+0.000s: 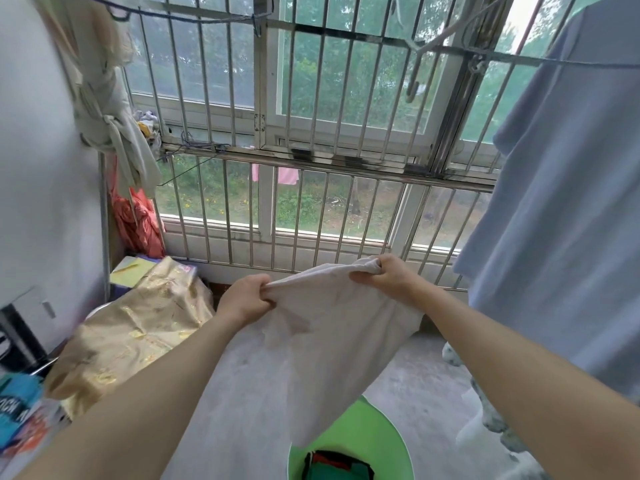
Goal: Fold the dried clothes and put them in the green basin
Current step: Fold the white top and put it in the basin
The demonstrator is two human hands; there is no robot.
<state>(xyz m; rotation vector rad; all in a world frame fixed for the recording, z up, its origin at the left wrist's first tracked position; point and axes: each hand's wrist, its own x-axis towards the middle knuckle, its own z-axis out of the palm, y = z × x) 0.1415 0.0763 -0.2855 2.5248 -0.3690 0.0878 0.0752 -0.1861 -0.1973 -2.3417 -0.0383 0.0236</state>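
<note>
Both hands are gripping a white cloth by its top edge, left hand and right hand apart, the cloth hanging down over the green basin.

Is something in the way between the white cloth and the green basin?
Nothing visible is. The left hand and right hand hold the white cloth by its top edge, and its lower end hangs over the green basin. A folded red and green garment already lies inside.

Barred window ahead; gold cloth btm-left.
</note>
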